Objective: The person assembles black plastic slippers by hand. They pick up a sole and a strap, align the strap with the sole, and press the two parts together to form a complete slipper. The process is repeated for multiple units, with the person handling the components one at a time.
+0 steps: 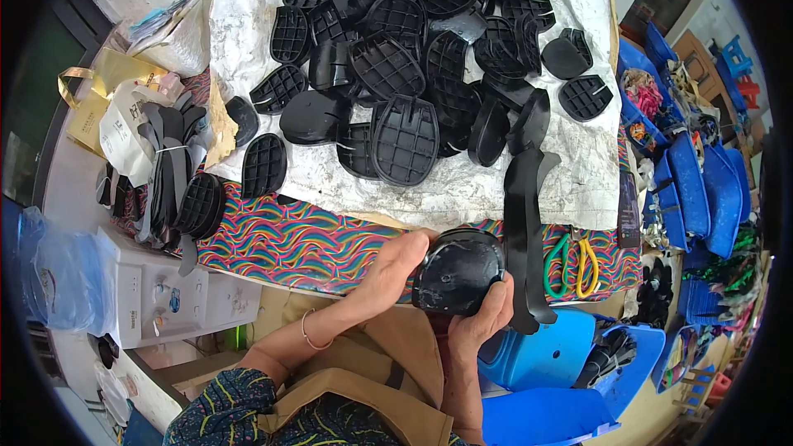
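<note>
Above the near table edge, both my hands grip a black shoe heel [457, 274], its smooth, glossy rounded face turned up. My left hand [398, 264] closes on its left side. On the lower right edge, my right hand [483, 314] presses with the thumb on top. Right beside the heel runs a long black curved strip [522, 231], reaching up to the white sheet; I cannot tell whether it is joined to the heel. Beyond my hands lies a large heap of black heels [405, 139], many showing gridded hollow undersides.
The heap rests on a stained white sheet [322, 198] over a colourful patterned cloth [289, 239]. Green and yellow looped handles [587, 268] lie at right. Dark strips [169, 136] are bundled at left. Blue bins [684, 182] and a blue stool-like container [549, 351] stand on my right.
</note>
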A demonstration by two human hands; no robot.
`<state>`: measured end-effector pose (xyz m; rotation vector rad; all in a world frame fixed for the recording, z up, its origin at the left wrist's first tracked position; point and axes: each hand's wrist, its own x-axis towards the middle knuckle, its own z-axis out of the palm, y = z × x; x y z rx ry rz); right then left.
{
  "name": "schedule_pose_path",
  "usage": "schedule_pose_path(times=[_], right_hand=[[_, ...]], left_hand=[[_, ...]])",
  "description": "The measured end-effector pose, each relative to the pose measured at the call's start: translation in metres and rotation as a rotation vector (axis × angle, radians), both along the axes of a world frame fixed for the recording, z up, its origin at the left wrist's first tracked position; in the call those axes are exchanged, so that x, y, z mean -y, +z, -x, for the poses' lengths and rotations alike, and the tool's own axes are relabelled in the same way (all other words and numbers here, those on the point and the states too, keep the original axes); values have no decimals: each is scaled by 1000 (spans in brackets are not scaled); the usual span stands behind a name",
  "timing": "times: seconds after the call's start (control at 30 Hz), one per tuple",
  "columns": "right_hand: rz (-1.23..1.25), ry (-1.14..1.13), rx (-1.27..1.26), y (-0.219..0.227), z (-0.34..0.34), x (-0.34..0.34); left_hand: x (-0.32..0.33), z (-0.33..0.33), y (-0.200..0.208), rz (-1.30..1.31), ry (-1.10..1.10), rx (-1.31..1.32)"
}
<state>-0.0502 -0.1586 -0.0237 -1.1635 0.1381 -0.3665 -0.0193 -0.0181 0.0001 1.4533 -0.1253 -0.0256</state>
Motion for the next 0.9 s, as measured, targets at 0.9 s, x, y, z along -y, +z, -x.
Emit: schedule_pose_path(times=[0.9], right_hand=[[362,240,-118,2,-6,14]], left_hand=[[-35,-15,9,-14,-296,-295]])
